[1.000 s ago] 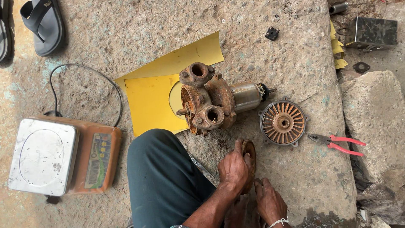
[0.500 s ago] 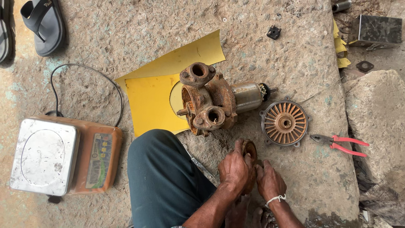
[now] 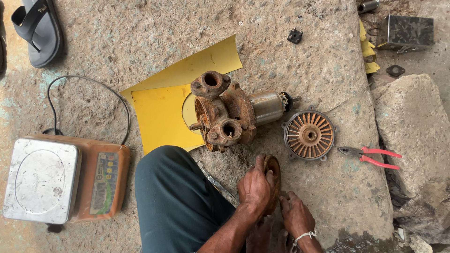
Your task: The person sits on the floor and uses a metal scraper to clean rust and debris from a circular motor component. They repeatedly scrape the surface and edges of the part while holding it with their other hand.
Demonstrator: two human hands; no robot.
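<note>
My left hand (image 3: 254, 188) is closed over a rusty round metal disc (image 3: 273, 174) that stands on edge on the stone floor. My right hand (image 3: 295, 214), with a white thread around the wrist, rests just below and to the right of the disc, fingertips at its lower rim. Just beyond the hands lies a rusty pump body with its motor rotor (image 3: 227, 112). A round finned cover (image 3: 309, 135) lies to the right of it. My knee in dark trousers (image 3: 173, 201) is to the left of the hands.
Red-handled pliers (image 3: 371, 157) lie right of the cover. A yellow sheet (image 3: 159, 112) sits under the pump. An orange weighing scale (image 3: 61, 180) with cable is at left, a sandal (image 3: 40, 30) top left, a metal box (image 3: 406, 32) top right, a stone block (image 3: 412, 126) at right.
My right hand came up against the disc half a second ago and has since dropped back slightly. My left hand has stayed on the disc.
</note>
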